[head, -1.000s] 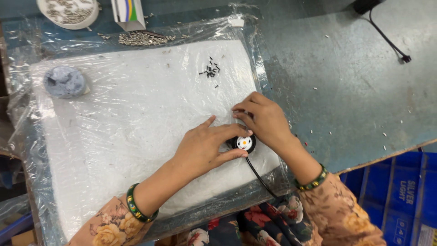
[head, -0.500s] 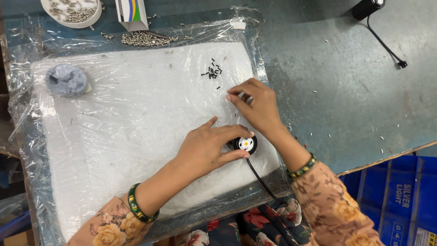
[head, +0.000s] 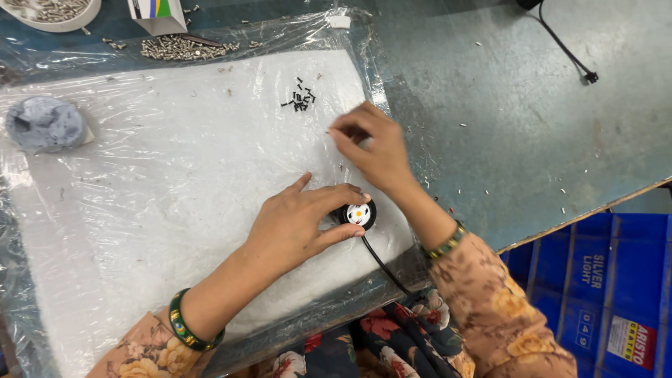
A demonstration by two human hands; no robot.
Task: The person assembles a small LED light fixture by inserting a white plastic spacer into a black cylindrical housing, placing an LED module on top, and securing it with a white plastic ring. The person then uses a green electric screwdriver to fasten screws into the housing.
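The left hand [head: 297, 224] lies palm down on the plastic-wrapped white foam pad [head: 175, 182], thumb and forefinger closed around a small round black part [head: 359, 214] with a white centre, from which a black cable [head: 383, 264] runs off the near edge. Just beyond it the right hand [head: 374, 150] hovers with fingers [head: 344, 136] pinched together, though whether they grip anything is too small to tell, short of a cluster of tiny black screws [head: 299, 96]. The grey-blue surface [head: 504, 133] carries a grey cloth wad [head: 43, 124], silver screws [head: 178, 47] and a cut-off white bowl [head: 52, 12] at the far edge.
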